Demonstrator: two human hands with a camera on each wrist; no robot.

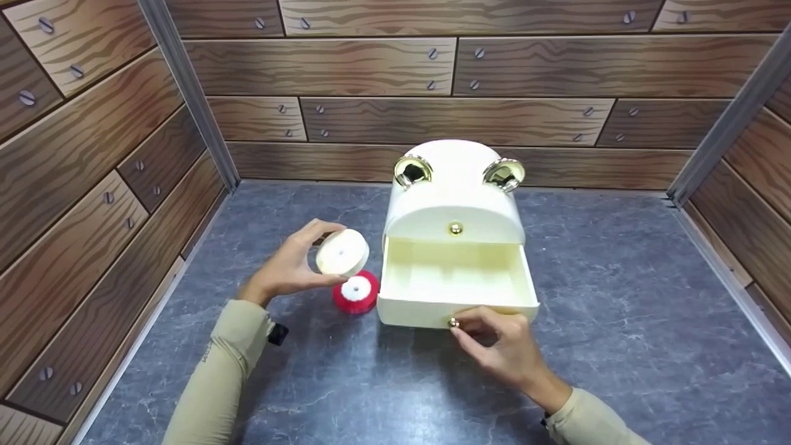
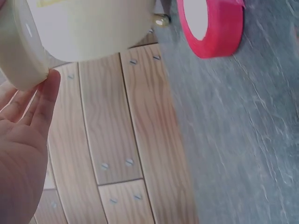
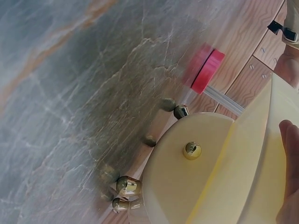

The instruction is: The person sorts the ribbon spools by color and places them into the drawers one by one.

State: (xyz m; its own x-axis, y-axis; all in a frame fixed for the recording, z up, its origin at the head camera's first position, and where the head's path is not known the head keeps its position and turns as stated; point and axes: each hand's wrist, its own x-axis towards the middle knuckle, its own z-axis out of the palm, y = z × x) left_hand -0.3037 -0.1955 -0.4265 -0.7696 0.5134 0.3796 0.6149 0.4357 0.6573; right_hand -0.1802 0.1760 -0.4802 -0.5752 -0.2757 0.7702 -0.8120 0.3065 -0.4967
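Surface [image 1: 296, 383]: grey marbled, kinda shiny
Cream box [image 1: 456, 193]: sits right on it
Red spool [image 1: 356, 306]: flat, just beside the box

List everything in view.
Box: one, cream, on table.
Drawer: one, cream, pulled out.
Knobs: three, gold, on box and drawer.
Round ornaments: two, gold, atop box.
Feet: at least two, gold, under box.
Cream roll: one, cream, in left hand.
Red roll: one, red and white, beside box.
Table: one, grey, underneath.
Walls: three, brown, around table.
Corner strips: two, grey, between walls.
Wrist cameras: two, black, on wrists.
Sleeves: two, khaki, on forearms.
Left hand: one, holding cream roll.
Right hand: one, gripping drawer knob.
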